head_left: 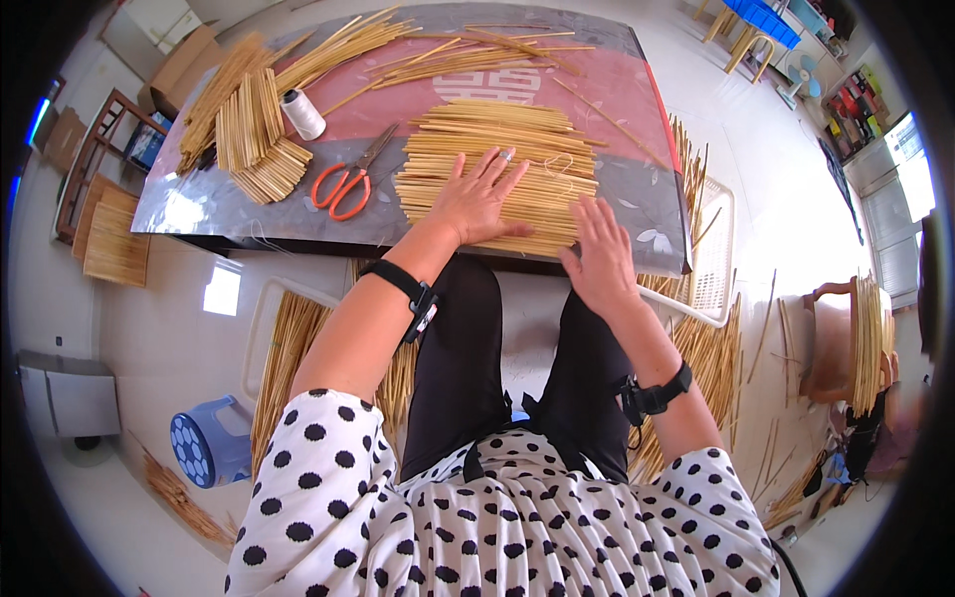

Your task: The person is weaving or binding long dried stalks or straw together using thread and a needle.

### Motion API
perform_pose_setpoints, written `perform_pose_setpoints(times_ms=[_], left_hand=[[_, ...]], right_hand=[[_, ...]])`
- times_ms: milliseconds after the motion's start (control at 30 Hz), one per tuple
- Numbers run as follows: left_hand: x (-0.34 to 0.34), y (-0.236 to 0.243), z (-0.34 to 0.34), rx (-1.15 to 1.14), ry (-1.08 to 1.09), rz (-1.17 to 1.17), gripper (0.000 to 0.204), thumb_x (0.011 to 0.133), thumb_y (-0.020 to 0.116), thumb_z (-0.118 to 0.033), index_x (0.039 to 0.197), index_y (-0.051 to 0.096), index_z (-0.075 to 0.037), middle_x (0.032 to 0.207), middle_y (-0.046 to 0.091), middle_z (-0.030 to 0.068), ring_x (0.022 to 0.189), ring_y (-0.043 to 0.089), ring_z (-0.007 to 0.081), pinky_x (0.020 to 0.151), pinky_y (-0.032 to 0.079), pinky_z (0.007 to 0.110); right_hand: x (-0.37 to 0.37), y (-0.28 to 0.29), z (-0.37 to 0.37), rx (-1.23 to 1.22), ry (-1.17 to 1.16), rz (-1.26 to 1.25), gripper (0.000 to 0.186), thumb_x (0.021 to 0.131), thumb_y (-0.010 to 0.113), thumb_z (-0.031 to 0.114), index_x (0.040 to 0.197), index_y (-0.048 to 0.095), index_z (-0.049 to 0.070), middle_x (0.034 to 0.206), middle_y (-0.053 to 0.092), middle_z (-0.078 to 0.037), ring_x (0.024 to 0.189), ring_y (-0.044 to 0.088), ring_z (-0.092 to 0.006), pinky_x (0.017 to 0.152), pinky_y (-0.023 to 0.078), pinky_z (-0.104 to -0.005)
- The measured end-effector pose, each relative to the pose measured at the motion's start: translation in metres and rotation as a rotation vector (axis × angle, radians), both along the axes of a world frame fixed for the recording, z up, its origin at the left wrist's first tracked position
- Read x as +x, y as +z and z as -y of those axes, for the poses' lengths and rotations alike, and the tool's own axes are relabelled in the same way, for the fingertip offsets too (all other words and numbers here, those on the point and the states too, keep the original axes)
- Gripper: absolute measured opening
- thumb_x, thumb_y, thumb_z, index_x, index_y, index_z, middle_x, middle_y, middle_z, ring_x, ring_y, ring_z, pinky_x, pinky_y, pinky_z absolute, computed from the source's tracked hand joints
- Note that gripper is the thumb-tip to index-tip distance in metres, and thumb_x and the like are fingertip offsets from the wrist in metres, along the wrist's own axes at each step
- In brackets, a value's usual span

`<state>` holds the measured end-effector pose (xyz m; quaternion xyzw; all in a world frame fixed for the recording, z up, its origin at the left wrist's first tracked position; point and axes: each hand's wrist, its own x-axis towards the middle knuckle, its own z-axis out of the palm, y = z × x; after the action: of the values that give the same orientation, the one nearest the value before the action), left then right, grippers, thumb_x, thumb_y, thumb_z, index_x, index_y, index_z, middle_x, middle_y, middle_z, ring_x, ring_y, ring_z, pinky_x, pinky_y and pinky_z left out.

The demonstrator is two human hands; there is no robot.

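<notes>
A flat mat of straw stalks (497, 129) lies side by side near the front edge of the table. My left hand (479, 199) rests on it with fingers spread. At the mat's right end, my right hand (602, 254) is held with its fingers stretched out, touching or just beside the stalk ends. A loose pale thread (559, 169) curls over the mat's right half. To the left lie scissors (348, 177) with orange handles, blades partly apart. A spool of white thread (302, 115) stands behind them, beside a bound straw piece (249, 129).
The table (348, 221) has a grey and red covering. Loose stalks (477, 62) lie along its far side. A white basket (711, 259) with stalks stands right of the table; more stalks (288, 348) lie in a tray at lower left. A blue stool (211, 443) stands farther left.
</notes>
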<state>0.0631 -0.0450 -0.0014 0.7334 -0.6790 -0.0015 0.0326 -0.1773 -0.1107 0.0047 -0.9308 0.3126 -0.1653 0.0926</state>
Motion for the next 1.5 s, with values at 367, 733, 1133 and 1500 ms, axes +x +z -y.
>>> perform_pose_setpoints(times_ms=[367,733,1133,1500], left_hand=[[-0.008,0.004,-0.017,-0.087,-0.029,0.013,0.098,0.088,0.029,-0.084,0.161,0.020,-0.019,0.168,0.016,0.0091,0.154,0.015,0.0283,0.121,0.014,0.064],[-0.035,-0.001,-0.050,-0.102,-0.067,-0.026,0.072,0.092,0.065,-0.042,0.154,0.038,-0.018,0.159,0.037,0.0053,0.149,0.031,0.0247,0.118,0.026,0.060],[-0.052,-0.025,-0.075,-0.467,-0.053,-0.037,0.048,0.088,0.071,-0.021,0.135,0.062,-0.026,0.143,0.057,0.0010,0.135,0.051,0.0214,0.111,0.037,0.052],[-0.050,-0.023,-0.072,-0.541,-0.030,-0.128,0.036,0.081,0.078,-0.024,0.116,0.072,-0.020,0.130,0.066,-0.0030,0.128,0.057,0.0193,0.107,0.037,0.044]], right_hand=[[0.002,0.005,-0.020,-0.016,-0.045,-0.338,0.091,0.089,0.067,0.052,0.157,0.026,0.008,0.165,0.023,-0.008,0.153,0.018,-0.0311,0.120,0.017,-0.0627],[-0.002,0.000,-0.021,0.026,-0.018,-0.289,0.104,0.081,0.078,0.046,0.158,0.021,0.006,0.166,0.020,-0.009,0.154,0.016,-0.0304,0.120,0.019,-0.0624],[-0.001,-0.002,-0.020,0.047,-0.029,-0.283,0.106,0.077,0.082,0.034,0.159,0.019,0.006,0.167,0.018,-0.008,0.155,0.015,-0.0297,0.120,0.017,-0.0625],[-0.004,-0.008,-0.016,0.042,-0.034,-0.142,0.094,0.075,0.082,0.021,0.153,0.031,0.006,0.162,0.028,-0.009,0.152,0.023,-0.0305,0.116,0.024,-0.0661]])
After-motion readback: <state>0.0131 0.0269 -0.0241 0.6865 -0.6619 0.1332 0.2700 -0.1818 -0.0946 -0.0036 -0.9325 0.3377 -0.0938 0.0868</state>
